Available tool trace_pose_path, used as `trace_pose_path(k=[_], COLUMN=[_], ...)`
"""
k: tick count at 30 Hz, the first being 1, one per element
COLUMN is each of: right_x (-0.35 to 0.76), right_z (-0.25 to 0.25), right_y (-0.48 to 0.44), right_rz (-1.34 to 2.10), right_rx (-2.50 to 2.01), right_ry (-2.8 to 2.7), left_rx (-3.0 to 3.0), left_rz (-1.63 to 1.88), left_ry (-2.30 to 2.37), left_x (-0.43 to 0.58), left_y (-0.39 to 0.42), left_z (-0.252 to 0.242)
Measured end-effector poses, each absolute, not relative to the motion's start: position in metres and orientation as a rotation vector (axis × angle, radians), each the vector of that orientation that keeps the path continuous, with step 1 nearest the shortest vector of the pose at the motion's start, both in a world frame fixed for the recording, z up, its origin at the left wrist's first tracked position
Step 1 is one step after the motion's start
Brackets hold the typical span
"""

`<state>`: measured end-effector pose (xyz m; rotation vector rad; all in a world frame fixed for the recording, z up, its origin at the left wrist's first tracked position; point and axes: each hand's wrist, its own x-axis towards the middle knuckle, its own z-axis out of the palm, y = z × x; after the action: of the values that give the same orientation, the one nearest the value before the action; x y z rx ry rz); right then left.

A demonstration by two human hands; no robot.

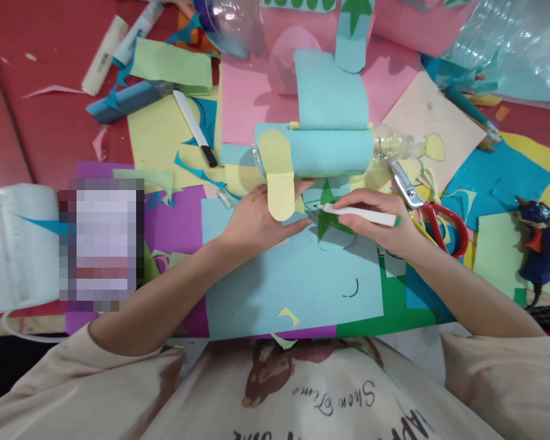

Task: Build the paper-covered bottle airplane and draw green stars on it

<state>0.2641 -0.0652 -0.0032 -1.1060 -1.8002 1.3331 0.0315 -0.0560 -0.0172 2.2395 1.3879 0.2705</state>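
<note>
A white marker [369,215] with a green end is gripped in my right hand [385,214], its tip on a light blue rounded paper flap beside a green star [325,214]. My left hand [252,217] rests at the flap's left edge, thumb stretched out and fingers spread, partly hidden by a rounded yellow paper strip [281,195]. Just above both hands lies a clear plastic bottle [392,145] on its side, wrapped in light blue paper [330,151]. Below the flap is a light blue sheet [284,287] with a short dark curve drawn on it.
Red-handled scissors [458,235] lie right of my right hand, with a dark blue glue gun [538,244] farther right. A black-capped white marker [195,128] sits upper left. Coloured paper scraps surround the work. At left are a white box-like object [18,244] and a blurred-out rectangle.
</note>
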Motion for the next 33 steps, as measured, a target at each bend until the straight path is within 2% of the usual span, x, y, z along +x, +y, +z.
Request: trace_pose_path(k=[17,33], right_x=[0.2608,0.2609], right_z=[-0.0045,-0.0033], right_y=[-0.0638,-0.0634], right_rz=[1.272,1.268], right_rx=[-1.105,-1.12], right_ry=[-2.021,-2.009], left_rx=[2.225,2.229], left_rz=[0.245,0.26], left_ry=[1.393,1.391], left_x=[0.0321,0.0323], left_y=[-0.055,-0.0552], left_z=[-0.0164,-0.0158])
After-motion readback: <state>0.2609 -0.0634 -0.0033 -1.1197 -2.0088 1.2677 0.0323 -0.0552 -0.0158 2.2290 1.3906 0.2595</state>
